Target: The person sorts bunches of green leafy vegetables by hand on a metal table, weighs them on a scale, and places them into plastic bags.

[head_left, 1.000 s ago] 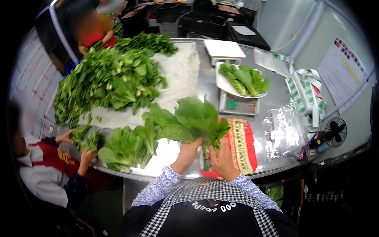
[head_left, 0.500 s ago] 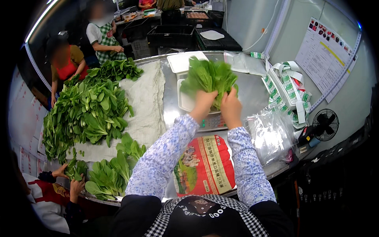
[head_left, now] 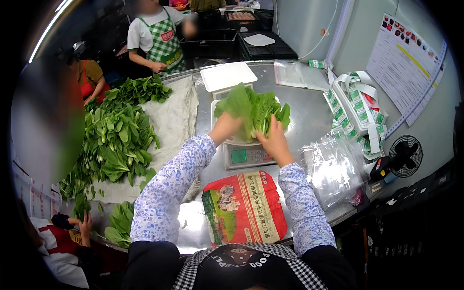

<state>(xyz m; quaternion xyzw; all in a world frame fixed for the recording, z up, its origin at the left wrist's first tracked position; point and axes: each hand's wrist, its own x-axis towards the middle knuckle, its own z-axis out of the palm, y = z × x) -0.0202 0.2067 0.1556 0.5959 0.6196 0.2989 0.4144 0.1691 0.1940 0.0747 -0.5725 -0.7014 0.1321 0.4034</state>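
Observation:
A bunch of leafy greens (head_left: 256, 108) lies over the white tray (head_left: 214, 115) on the weighing scale (head_left: 251, 157), whose display is lit. My left hand (head_left: 226, 126), a little blurred, grips the bunch from its left side, its fingertips partly hidden by the leaves. At the front right of the bunch, my right hand (head_left: 274, 140) is closed on the stems. Behind the scale sits another white tray (head_left: 228, 77). A red and tan printed bag (head_left: 256, 208) lies flat between my forearms.
More leafy greens (head_left: 118, 135) are heaped on a pale cloth (head_left: 176, 111) at the left. Clear plastic bags (head_left: 333, 166), a roll of green-and-white labels (head_left: 355, 104) and a small black fan (head_left: 406, 155) stand right. Co-workers are at the left; one hand (head_left: 86, 226) holds greens.
The greens have come down onto the tray on the scale, and my left hand has shifted left and nearer. At the left, a co-worker's blurred head has come into view; the one in the checked apron has moved right.

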